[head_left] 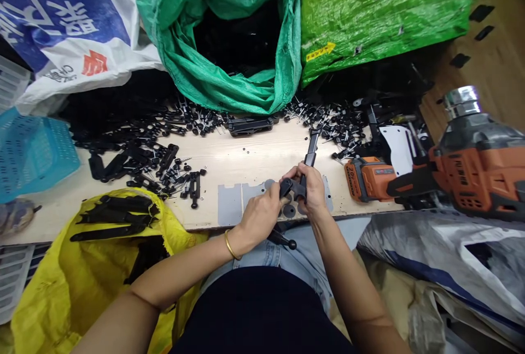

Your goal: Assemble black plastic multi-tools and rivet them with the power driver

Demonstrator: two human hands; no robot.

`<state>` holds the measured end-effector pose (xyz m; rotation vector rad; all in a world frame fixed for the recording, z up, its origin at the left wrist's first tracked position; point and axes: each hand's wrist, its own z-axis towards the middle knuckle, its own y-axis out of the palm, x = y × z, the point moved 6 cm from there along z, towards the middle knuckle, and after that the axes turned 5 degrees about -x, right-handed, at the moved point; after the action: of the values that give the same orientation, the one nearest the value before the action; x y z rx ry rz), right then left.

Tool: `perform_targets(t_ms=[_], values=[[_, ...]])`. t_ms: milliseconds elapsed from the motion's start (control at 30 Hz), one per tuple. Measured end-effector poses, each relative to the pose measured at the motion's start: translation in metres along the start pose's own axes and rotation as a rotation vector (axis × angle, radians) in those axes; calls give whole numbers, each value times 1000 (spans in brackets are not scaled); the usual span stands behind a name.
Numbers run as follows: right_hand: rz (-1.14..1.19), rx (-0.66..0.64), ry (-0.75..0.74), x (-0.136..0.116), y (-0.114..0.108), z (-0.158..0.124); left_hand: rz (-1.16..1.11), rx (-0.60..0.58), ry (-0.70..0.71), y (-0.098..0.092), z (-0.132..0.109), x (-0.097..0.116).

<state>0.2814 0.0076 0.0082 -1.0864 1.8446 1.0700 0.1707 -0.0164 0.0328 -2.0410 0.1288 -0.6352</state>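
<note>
The left hand [262, 213] and right hand [314, 187] are holding a black bracket [311, 149], fingers closing round it, above the table's [213, 151] near edge; loosening grip could be dropping it onto the lap [258, 256].

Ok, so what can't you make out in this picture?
Head view: the gripped stretches of the black part, covered by the left hand and right hand.
Head view: what fills the teal sack, lost in shadow.
Head view: the rest of the orange power tool, cut off by the right edge.
Head view: the pile of small pieces, too small and crowded to count.
</note>
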Motion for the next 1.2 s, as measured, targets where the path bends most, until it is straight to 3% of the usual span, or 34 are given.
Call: perform_targets(t_ms=[167, 300, 367, 500, 700, 867, 1000, 1133, 1200], values=[[11, 90, -41, 9, 1, -4, -131, -10, 0, 5, -9, -7], [67, -120, -37, 10, 12, -7, -437, -73, 57, 14, -15, -11], [105, -127, -73, 10, 12, -9, -486, -87, -11, 20, -15, -12], [111, -7, -135, 13, 4, -11, -461, -58, -114, 25, -12, -10], [194, -78, -65, 14, 6, -10, -372, -131, 1, 22, -9, -9], [211, 23, -136, 19, 5, -5, -289, -162, 44, 20, 3, -20], [37, 163, -84, 28, -17, 6, -201, -182, 154, 7, 27, -33], [-368, -2, 214, 32, -50, 6, 19, -29, 229, -17, 55, -53], [-606, -86, 241, 23, -62, -1, 113, 48, 278, -23, 63, -61]])
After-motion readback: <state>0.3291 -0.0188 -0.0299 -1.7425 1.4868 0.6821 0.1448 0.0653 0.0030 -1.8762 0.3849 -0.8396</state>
